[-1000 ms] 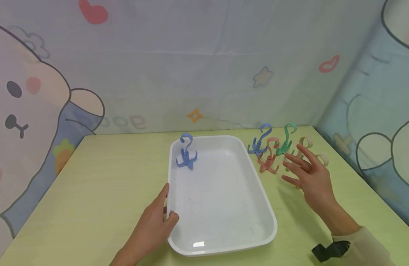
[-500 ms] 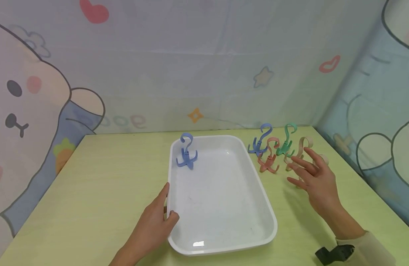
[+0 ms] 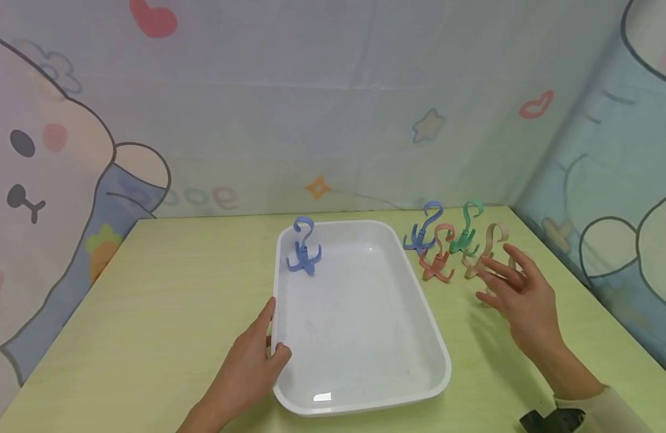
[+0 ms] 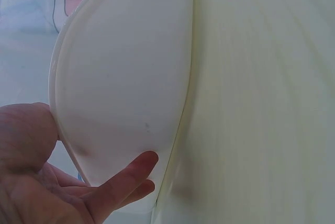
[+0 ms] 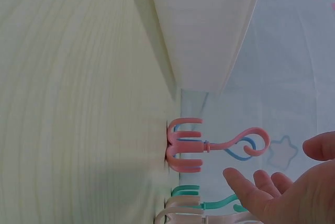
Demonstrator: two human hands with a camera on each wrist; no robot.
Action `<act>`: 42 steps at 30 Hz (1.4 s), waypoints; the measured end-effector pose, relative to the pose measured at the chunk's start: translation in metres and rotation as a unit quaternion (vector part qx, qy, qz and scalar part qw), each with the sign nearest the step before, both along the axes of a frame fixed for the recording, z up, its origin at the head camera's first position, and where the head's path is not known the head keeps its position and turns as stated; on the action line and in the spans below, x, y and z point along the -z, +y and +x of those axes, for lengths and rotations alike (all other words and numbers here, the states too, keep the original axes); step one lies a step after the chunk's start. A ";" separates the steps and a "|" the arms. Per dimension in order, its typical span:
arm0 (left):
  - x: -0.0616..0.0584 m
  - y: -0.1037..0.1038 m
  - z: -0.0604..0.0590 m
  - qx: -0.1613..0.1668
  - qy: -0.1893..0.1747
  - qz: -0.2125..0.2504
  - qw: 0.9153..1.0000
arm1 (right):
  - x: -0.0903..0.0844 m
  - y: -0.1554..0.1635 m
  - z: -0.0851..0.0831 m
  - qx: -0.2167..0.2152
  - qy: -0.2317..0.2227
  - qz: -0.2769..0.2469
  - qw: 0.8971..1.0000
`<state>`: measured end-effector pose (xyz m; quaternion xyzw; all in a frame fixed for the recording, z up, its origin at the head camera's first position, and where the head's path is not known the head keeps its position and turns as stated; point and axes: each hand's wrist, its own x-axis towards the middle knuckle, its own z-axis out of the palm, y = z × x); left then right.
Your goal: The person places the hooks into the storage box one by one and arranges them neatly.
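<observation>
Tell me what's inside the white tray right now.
One blue hook stands upright in the far left corner of the white tray. The rest of the tray floor shows bare; the left hand covers only a bit of its near-left rim.

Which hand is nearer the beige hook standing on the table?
Right. The right hand hovers open just in front of the beige hook, fingertips almost on it; the left hand grips the white tray's near-left rim.

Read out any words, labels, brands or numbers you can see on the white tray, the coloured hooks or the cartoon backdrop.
None can be read. The white plastic tray and the blue plastic hook standing in it bear no visible print. The cartoon fabric backdrop shows only drawings: hearts, stars, a bear face, and pastel loops that spell no clear word.
</observation>
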<state>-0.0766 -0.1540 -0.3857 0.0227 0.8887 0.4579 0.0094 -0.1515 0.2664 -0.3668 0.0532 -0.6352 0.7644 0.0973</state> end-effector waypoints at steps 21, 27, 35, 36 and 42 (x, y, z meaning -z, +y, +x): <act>0.001 -0.001 -0.001 0.002 0.001 -0.009 1.000 | 0.007 0.015 0.009 0.046 0.020 -0.030 0.998; 0.000 0.000 -0.002 0.001 -0.002 -0.012 1.000 | 0.007 0.019 0.010 0.069 0.017 -0.027 0.997; -0.002 0.000 0.000 0.000 -0.001 -0.011 1.000 | 0.007 0.023 0.011 0.088 -0.002 -0.022 0.996; -0.002 0.000 0.000 0.000 0.000 -0.011 1.000 | 0.007 0.023 0.011 0.090 -0.004 -0.022 0.996; 0.000 0.000 0.001 -0.002 0.000 -0.013 1.000 | 0.007 0.026 0.011 0.100 -0.014 -0.022 0.995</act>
